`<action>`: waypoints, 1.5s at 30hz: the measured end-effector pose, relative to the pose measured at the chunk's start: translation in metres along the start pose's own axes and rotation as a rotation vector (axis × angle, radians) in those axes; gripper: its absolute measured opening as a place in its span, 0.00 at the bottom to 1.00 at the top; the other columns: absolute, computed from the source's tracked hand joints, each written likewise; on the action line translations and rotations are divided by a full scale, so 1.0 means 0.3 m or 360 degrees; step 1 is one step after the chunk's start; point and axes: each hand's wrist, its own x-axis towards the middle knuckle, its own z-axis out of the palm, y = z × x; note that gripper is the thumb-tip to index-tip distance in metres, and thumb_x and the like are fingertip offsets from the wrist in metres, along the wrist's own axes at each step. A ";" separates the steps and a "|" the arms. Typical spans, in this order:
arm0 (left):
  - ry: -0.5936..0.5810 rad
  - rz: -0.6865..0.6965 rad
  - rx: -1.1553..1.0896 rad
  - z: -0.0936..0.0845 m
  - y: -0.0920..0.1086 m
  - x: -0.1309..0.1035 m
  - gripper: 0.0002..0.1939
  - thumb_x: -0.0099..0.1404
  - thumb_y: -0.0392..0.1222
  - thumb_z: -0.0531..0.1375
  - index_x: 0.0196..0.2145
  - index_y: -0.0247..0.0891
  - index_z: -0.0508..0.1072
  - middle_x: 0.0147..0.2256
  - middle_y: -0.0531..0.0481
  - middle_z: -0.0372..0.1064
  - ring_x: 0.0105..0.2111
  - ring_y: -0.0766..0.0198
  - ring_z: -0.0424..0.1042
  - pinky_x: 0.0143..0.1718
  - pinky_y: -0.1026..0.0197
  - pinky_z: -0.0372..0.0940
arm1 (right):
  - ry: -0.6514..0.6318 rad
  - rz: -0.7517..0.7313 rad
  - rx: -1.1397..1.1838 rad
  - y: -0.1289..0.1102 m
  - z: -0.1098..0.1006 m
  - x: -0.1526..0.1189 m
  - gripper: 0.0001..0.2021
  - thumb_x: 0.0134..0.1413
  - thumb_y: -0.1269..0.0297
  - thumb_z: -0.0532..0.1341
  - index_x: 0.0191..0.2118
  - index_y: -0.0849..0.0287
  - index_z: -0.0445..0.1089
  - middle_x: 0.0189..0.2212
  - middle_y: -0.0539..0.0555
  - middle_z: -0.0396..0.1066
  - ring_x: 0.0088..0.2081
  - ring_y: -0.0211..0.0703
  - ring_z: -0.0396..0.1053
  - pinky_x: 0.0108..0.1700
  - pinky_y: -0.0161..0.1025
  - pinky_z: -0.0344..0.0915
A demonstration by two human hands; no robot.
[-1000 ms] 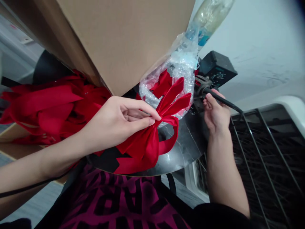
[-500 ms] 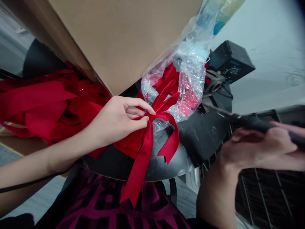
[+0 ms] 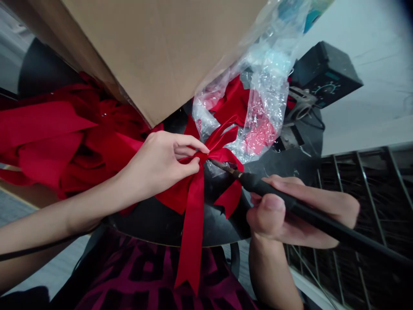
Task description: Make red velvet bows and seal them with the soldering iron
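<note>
My left hand (image 3: 161,161) pinches the knot of a red ribbon bow (image 3: 192,224) between thumb and fingertips, its loops pointing away from me and its notched tails hanging toward me. My right hand (image 3: 290,211) is closed around the black handle of a soldering iron (image 3: 258,184). The iron's metal tip reaches the bow just right of the knot, close to my left fingertips; whether it touches the ribbon I cannot tell. Under the bow lies a round black tabletop (image 3: 145,228).
A large cardboard box (image 3: 155,51) rises beyond my hands. Red bows (image 3: 58,142) are heaped at the left. A clear plastic bag (image 3: 271,82) with red pieces lies behind the bow. A black soldering station (image 3: 327,75) and iron stand (image 3: 301,103) sit at right, above a metal rack (image 3: 361,189).
My right hand has brought the soldering iron from the stand side leftward to the bow's knot. My left hand keeps its pinch; the long ribbon tail now hangs straighter.
</note>
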 end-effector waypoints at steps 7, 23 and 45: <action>-0.0013 -0.0014 -0.0032 0.003 0.000 -0.004 0.13 0.63 0.38 0.66 0.45 0.41 0.84 0.43 0.51 0.85 0.48 0.56 0.84 0.56 0.62 0.75 | 0.0305 -0.0209 0.0051 -0.042 0.100 0.050 0.11 0.57 0.63 0.67 0.46 0.50 0.78 0.29 0.51 0.75 0.27 0.49 0.77 0.26 0.46 0.74; 0.0015 0.0051 -0.0059 0.003 -0.004 0.004 0.15 0.61 0.32 0.66 0.44 0.39 0.85 0.42 0.55 0.86 0.45 0.59 0.85 0.51 0.67 0.77 | 0.0777 -0.0651 -0.0063 -0.029 0.150 0.090 0.05 0.48 0.66 0.67 0.33 0.59 0.77 0.20 0.47 0.69 0.19 0.38 0.71 0.18 0.36 0.68; 0.0039 0.0088 -0.0078 0.005 -0.011 0.001 0.14 0.61 0.32 0.66 0.44 0.38 0.86 0.40 0.55 0.86 0.42 0.58 0.86 0.48 0.68 0.79 | 0.0609 -0.0505 0.0000 -0.039 0.152 0.095 0.04 0.45 0.68 0.67 0.30 0.59 0.73 0.21 0.45 0.69 0.21 0.35 0.72 0.22 0.31 0.71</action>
